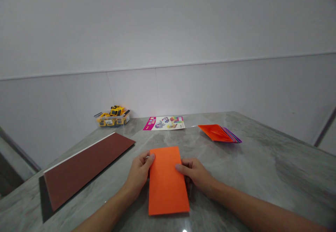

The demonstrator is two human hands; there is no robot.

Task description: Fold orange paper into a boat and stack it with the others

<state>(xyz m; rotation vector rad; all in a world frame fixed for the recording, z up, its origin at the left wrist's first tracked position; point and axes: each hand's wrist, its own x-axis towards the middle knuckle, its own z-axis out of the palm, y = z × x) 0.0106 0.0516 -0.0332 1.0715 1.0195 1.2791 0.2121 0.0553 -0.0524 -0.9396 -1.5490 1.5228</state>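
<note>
An orange sheet of paper (168, 186), a tall rectangle that looks folded, is held between my two hands above the grey table. My left hand (140, 170) grips its left edge near the top, thumb on the front face. On the opposite edge, slightly lower, my right hand (195, 174) pinches the paper with its thumb on the front and the fingers curled behind. The fingers behind the paper are partly hidden. Beyond my right hand lies a fanned stack of coloured paper (216, 133), orange-red on top with purple and other colours along its side.
A brown board (90, 169) with a white edge rests on a dark sheet at the left. Behind it stands a clear plastic box (112, 121) of yellow toy vehicles. A printed pink-and-white sheet (165, 122) lies at the back of the marbled table (262, 176), by the white wall.
</note>
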